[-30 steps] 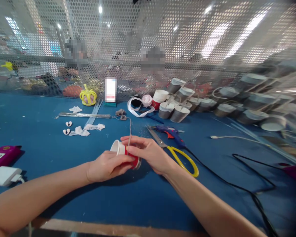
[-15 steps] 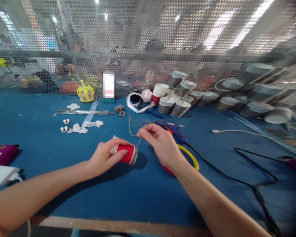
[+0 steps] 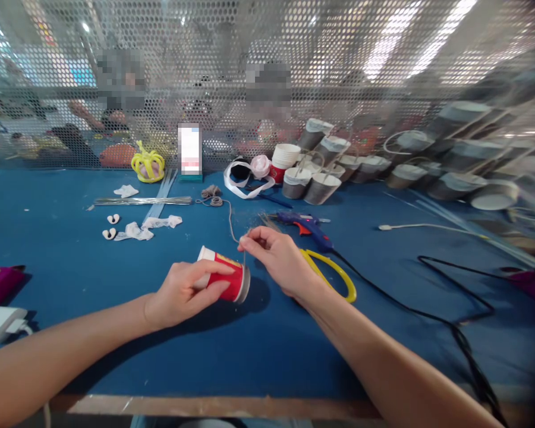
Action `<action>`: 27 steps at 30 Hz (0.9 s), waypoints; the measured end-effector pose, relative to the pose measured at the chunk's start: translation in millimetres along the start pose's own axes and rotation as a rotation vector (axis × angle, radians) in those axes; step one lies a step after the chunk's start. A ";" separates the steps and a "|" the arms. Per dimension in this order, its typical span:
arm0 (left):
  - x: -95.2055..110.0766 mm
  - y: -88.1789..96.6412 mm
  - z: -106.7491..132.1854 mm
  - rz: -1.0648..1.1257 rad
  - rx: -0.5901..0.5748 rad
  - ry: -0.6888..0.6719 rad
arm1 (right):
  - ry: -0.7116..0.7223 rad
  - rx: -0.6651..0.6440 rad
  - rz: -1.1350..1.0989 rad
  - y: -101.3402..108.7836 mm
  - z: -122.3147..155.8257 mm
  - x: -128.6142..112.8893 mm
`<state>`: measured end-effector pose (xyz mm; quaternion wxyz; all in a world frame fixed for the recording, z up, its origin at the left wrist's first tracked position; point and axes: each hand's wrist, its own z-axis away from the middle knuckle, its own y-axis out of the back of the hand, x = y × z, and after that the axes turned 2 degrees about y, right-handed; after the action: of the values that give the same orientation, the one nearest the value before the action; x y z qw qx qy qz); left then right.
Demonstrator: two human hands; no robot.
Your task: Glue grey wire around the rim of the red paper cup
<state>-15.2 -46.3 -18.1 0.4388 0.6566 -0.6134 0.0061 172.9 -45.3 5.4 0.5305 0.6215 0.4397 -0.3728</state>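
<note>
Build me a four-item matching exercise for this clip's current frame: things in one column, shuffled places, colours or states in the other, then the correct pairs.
Things
1. red-and-white cup
2. grey cord
3. glue gun
4. scissors

Places, colours or states
A. blue body with a red trigger
B. yellow handles, partly hidden by the right hand
C. tilted on its side in the left hand's grip
D. one stretch pinched in the right hand's fingertips, a tangle of it lying on the table

Pairs: 1-C, 2-D, 3-A, 4-B
</note>
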 end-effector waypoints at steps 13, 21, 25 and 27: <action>0.0 0.5 2.8 -0.068 0.061 -0.114 | -0.082 -0.088 -0.037 -4.0 0.7 2.2; -0.1 0.5 0.9 -0.062 0.072 -0.154 | -0.091 -0.122 -0.048 -7.9 1.4 8.2; 1.4 1.2 0.6 -0.078 0.081 -0.168 | -0.106 -0.122 -0.052 -9.9 1.9 9.5; 2.0 1.6 0.7 -0.085 0.079 -0.176 | -0.121 -0.121 -0.063 -10.6 2.4 9.0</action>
<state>-16.4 -48.1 -16.6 0.3567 0.6968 -0.6205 -0.0458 165.9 -45.8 -6.9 0.5807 0.5507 0.4477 -0.3989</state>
